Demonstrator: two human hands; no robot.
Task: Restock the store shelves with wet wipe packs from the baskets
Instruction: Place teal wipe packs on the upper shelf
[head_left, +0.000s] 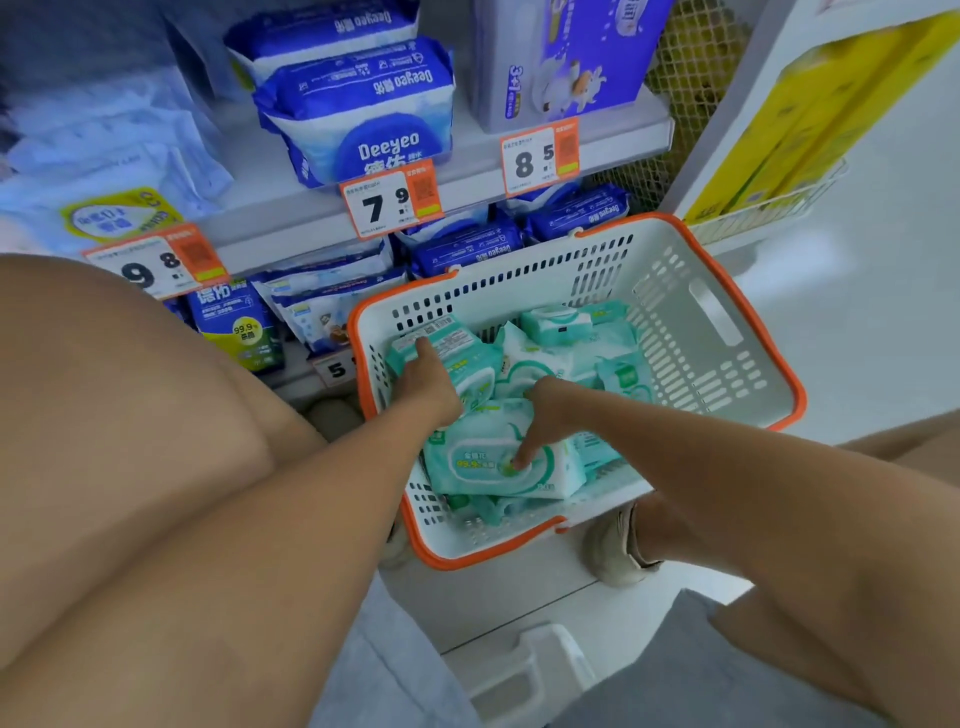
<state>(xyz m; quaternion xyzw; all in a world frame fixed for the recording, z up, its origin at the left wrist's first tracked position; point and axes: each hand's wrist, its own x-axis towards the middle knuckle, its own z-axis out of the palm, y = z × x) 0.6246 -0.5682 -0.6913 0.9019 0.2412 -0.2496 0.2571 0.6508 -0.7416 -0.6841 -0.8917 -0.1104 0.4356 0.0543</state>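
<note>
Inside the basket, the left hand (428, 382) lies on a teal-and-white wet wipe pack (447, 353) at the basket's left side, its fingers curled over the pack's upper edge in a grip. Just right of it, the right hand (545, 421) rests on a second wet wipe pack (498, 462); one fingertip presses the round lid label, and whether the remaining fingers clasp the pack cannot be told. Around both hands lie more wet wipe packs (561, 325), loosely piled and overlapping. The white basket (727, 332) with an orange rim and perforated walls encloses them and stands on the floor. Beyond the hands, the lower shelf holds blue Deeyeo packs (467, 247); above them a shelf edge carries price tags (389, 200) reading 7.9, 8.5 and 9.8. On the upper shelf stand stacked blue Deeyeo packs (363, 114) and a purple carton (561, 57). Nearer than the right hand, a shoe (615, 545) rests on the floor beside the basket.
</note>
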